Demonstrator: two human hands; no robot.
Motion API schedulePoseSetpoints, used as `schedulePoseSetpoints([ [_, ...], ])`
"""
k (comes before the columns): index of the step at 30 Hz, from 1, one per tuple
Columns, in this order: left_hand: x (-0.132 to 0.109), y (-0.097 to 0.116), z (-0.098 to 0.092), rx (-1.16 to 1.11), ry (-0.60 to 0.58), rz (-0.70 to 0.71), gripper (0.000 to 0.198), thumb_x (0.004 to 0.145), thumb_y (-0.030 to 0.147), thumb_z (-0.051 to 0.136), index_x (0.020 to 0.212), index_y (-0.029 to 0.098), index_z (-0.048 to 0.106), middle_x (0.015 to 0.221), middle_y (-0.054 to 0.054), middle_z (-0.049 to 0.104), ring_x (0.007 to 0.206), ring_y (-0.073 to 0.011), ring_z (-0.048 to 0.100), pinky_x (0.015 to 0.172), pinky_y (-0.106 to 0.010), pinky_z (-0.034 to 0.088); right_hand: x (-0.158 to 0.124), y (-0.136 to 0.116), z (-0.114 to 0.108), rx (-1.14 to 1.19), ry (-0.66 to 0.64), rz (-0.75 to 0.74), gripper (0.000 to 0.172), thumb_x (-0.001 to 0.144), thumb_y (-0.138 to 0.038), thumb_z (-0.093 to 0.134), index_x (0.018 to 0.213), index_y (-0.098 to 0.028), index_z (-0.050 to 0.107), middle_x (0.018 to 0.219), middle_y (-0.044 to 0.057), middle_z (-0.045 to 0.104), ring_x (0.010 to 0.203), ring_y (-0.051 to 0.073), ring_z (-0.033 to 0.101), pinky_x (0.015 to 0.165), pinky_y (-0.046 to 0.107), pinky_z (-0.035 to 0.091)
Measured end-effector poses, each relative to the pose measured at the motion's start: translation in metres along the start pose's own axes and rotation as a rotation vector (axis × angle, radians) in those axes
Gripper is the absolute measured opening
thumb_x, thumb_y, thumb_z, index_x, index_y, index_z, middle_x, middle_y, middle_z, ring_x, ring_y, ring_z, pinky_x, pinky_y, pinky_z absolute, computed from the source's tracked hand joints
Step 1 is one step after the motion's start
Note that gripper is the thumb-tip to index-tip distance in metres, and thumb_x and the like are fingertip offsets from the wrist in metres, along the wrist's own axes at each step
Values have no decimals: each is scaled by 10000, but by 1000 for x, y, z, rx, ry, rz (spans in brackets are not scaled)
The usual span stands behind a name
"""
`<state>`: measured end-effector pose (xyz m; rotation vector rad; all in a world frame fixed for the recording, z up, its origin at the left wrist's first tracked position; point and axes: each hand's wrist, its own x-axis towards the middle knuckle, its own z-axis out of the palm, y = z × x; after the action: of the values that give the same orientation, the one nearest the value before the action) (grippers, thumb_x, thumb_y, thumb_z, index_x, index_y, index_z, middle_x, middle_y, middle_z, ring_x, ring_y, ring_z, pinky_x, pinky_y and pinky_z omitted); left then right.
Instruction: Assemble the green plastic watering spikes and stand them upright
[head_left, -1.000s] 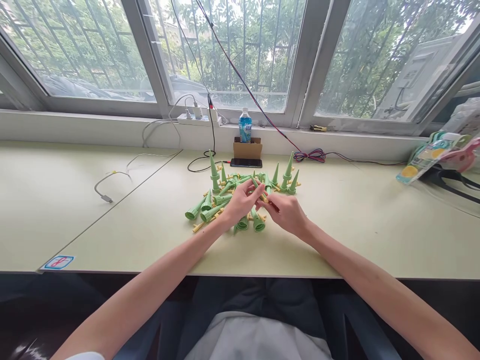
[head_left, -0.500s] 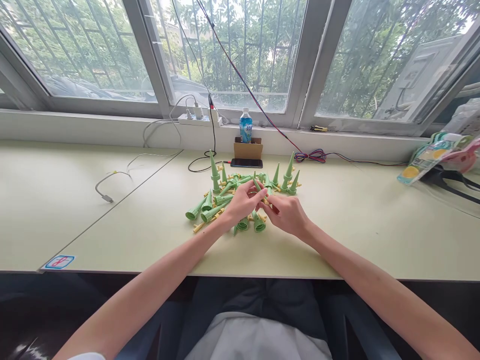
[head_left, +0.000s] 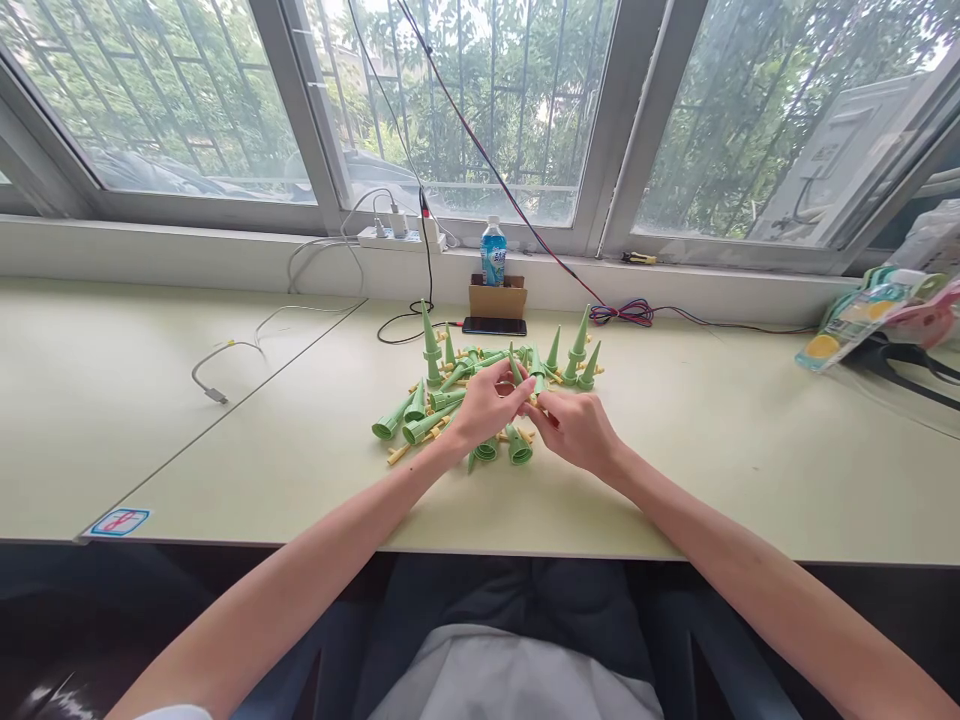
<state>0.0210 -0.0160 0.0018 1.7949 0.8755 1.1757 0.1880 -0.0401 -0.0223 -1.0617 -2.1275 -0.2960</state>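
Note:
Over the middle of the table, my left hand point(head_left: 487, 403) is closed around a green plastic watering spike point(head_left: 515, 369), its pointed end up. My right hand point(head_left: 576, 424) meets it from the right, fingertips pinched at the spike's lower end, where a bit of yellow shows; the fingers hide most of that piece. Around both hands lie several more green spikes point(head_left: 429, 428) with yellow valve stems point(head_left: 400, 454). A few spikes point(head_left: 577, 345) stand upright on their wide ends behind the right hand, and one point(head_left: 519, 446) lies with its open end towards me.
Behind the pile are a phone point(head_left: 495, 326), a cardboard box point(head_left: 498, 298) and a blue bottle point(head_left: 493, 252). A cable point(head_left: 214, 394) lies on the left table point(head_left: 90, 400). Bundled wires point(head_left: 624, 313) lie at the back right; black-handled scissors point(head_left: 911, 360) and packets point(head_left: 847, 325) are far right.
Both hands stay in nearly the same place, with only a slight shift of the fingers at the spike's lower end. The pile looks unchanged.

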Motion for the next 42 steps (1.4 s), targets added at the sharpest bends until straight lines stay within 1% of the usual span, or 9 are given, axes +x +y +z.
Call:
schedulePoseSetpoints([
  [10,0,-2,0,43,13,35,210,854,385,616,824,189,545,681,8,581,557,-117,598,510,-230,489,-1,1,2,-6,-8,20,429,969,-350,454,576,-179,471,478,-15,447,438,87,297,482,250,201],
  [17,-1,-3,0,117,27,69,205,884,390,580,829,196,545,654,17,548,540,-115,573,486,-226,460,-1,1,1,12,-31,54,436,969,-347,442,564,-185,424,482,-21,436,441,85,280,483,243,206],
  [23,0,-4,0,178,50,92,245,908,426,553,833,192,549,677,3,569,539,-115,569,489,-231,454,0,2,2,36,-75,146,445,962,-381,452,562,-193,404,487,-22,433,444,87,302,494,242,230],
  [27,0,-4,-1,169,58,89,283,928,458,516,831,194,544,667,16,564,505,-102,543,462,-223,423,3,3,-2,96,-89,227,462,926,-441,517,550,-189,423,470,-34,418,437,77,329,495,228,256],
  [29,0,-4,-1,176,55,90,315,935,473,499,808,189,545,635,21,555,502,-104,544,470,-225,424,4,3,-6,148,-80,265,440,903,-472,552,578,-185,476,467,-45,412,433,72,339,495,220,273],
  [31,0,-3,-1,212,52,95,359,943,483,479,754,183,533,596,21,546,508,-111,546,487,-231,425,5,4,-9,206,-61,291,393,895,-490,563,648,-185,548,468,-56,410,433,73,348,497,218,289],
  [35,-1,-1,1,321,35,112,418,959,481,449,682,176,519,558,16,523,513,-114,508,498,-241,389,5,4,-11,292,-45,289,309,896,-467,567,799,-182,635,490,-60,428,452,84,367,508,223,318],
  [38,-1,-1,1,379,-1,149,439,972,472,428,668,172,529,544,21,491,519,-109,465,513,-243,361,4,4,-10,316,-63,263,251,886,-417,583,838,-179,646,505,-61,440,462,85,376,517,222,331],
  [42,-1,-3,2,438,-62,262,438,986,447,414,674,166,539,595,14,496,572,-109,440,558,-245,349,3,4,-7,327,-67,225,189,870,-335,579,748,-190,585,522,-62,439,480,81,365,521,214,329],
])
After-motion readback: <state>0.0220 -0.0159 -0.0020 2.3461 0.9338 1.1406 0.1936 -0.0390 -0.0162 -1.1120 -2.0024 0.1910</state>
